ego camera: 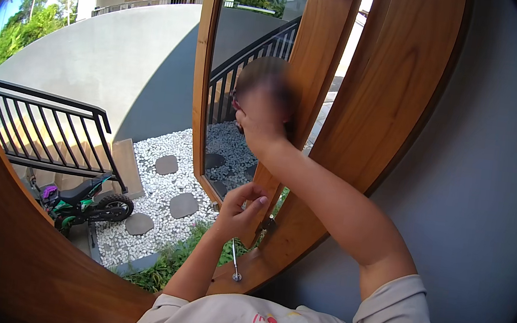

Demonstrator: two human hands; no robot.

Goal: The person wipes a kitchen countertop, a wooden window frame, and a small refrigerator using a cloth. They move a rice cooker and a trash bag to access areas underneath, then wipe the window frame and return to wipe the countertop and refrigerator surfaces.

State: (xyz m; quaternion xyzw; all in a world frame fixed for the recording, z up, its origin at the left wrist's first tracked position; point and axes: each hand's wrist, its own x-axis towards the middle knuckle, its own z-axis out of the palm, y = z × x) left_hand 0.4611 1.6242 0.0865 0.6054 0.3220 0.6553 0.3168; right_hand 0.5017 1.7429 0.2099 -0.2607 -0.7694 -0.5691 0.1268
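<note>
A wooden casement window sash (pixel 323 30) with a glass pane (pixel 255 22) stands swung outward before me. My right hand (pixel 262 126) is raised in front of the pane, near the sash's wooden side. A blurred patch covers part of that hand and the reflection behind it, so whether it holds anything is hidden. Lower down, my left hand (pixel 240 212) is loosely curled, with a gap between thumb and fingers and nothing visible in it. It overlaps the lower part of the sash; contact is unclear. Beneath it, a thin metal window stay (pixel 234 259) meets the wooden sill.
The wooden window frame (pixel 382 80) curves around the opening, beside a grey wall (pixel 475 186). Outside are white pebbles (pixel 141 186) with stepping stones (pixel 184 205), green plants (pixel 156 264), a small dirt bike (pixel 86 204), a black metal railing (pixel 46 132) and a tall boundary wall (pixel 107 63).
</note>
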